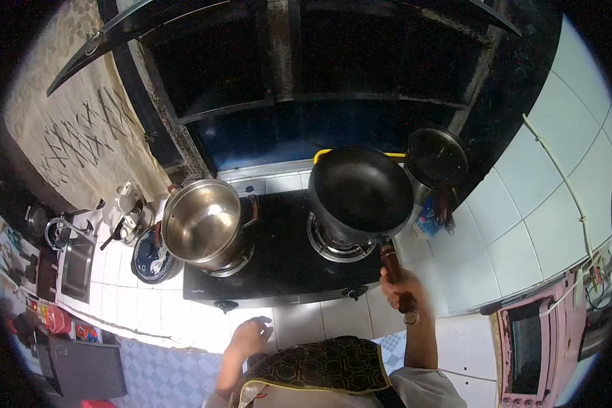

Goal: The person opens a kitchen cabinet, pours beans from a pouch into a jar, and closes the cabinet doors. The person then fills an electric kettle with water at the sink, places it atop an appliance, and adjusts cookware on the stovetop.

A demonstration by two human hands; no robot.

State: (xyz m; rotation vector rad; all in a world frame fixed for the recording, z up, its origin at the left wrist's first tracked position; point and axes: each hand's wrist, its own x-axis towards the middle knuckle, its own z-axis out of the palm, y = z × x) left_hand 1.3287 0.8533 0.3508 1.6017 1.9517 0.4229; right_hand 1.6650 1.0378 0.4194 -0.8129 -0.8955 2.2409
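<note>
My right hand (pixel 402 289) is wrapped around the brown handle (pixel 389 258) of a black wok (pixel 364 190). The wok's inside looks bare and dark. It sits over and behind the right burner (pixel 340 246), whose front part shows; whether the wok touches the burner, I cannot tell. My left hand (pixel 251 334) is in front of the stove's edge, holding nothing, with its fingers loosely bent and a little apart. On the left burner (pixel 232 265) stands a steel two-handled pot (pixel 202 221) without a lid.
A dark lidded pot (pixel 436 160) and a blue bottle (pixel 426 219) stand right of the wok. Left of the steel pot lies a dark round lid (pixel 153 255), near a metal kettle (pixel 124 204) and a sink (pixel 78 272). A pink oven (pixel 540 340) is at right.
</note>
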